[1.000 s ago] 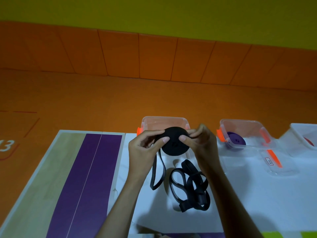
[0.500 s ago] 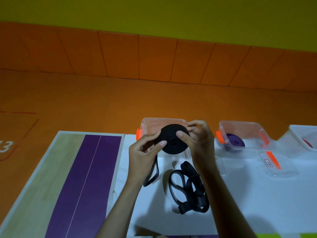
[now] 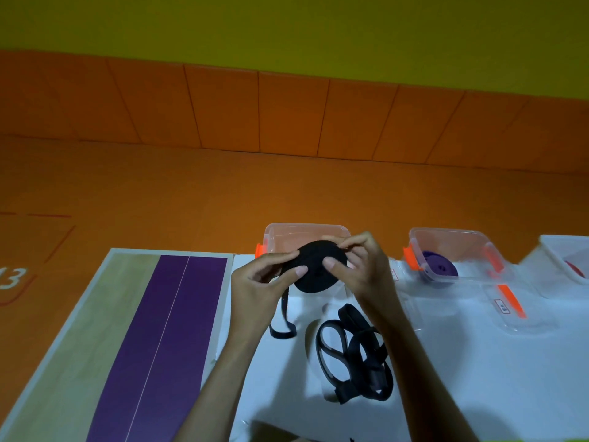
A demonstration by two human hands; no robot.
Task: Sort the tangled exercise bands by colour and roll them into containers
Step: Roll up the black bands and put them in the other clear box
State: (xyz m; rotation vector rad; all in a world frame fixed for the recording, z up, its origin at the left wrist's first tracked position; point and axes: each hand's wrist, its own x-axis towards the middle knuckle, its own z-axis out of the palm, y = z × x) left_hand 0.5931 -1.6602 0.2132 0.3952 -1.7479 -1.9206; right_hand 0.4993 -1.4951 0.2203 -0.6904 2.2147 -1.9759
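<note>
Two hands up: left hand [image 3: 255, 282], right hand [image 3: 366, 269]. Three tubs on the white surface [image 3: 478, 378]: first clear plastic container [image 3: 277, 234], second container [image 3: 446, 232], and third container [image 3: 554, 250], cut off by the frame. One black coiled elastic band [image 3: 318, 266], one purple coiled band [image 3: 441, 269], one red item [image 3: 573, 269] barely showing. One tangle of loose black bands [image 3: 353, 352], number inside unclear. One clear flat lid with an orange clip [image 3: 516, 317].

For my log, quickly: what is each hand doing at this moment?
Left hand: pinches the black band roll.
Right hand: pinches the same roll.
</note>
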